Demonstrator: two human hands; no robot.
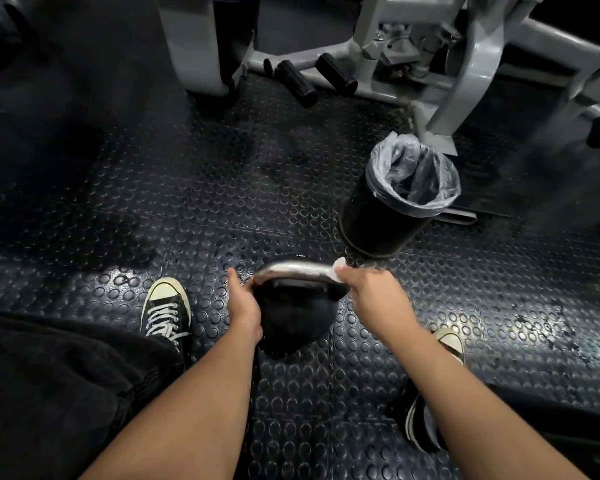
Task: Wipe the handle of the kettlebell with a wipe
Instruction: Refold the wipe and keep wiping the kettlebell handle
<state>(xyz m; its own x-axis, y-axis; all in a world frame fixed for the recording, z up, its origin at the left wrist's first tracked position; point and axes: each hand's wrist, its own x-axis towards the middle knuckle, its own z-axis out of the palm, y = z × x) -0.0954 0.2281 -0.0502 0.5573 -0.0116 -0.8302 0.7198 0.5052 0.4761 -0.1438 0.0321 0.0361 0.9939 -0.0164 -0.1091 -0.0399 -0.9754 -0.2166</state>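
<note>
A black kettlebell [293, 320] stands on the studded rubber floor between my feet. Its shiny metal handle [293, 270] arches across the top. My left hand [243, 304] grips the left end of the handle where it meets the black body. My right hand [369, 289] is closed on a white wipe [338, 268], pressed against the right end of the handle. Most of the wipe is hidden inside my fingers.
A black bin [388, 216] lined with a clear bag stands just beyond and right of the kettlebell. A grey gym machine [465, 64] with black foot pegs fills the far side. My sneakers [167, 310] flank the kettlebell.
</note>
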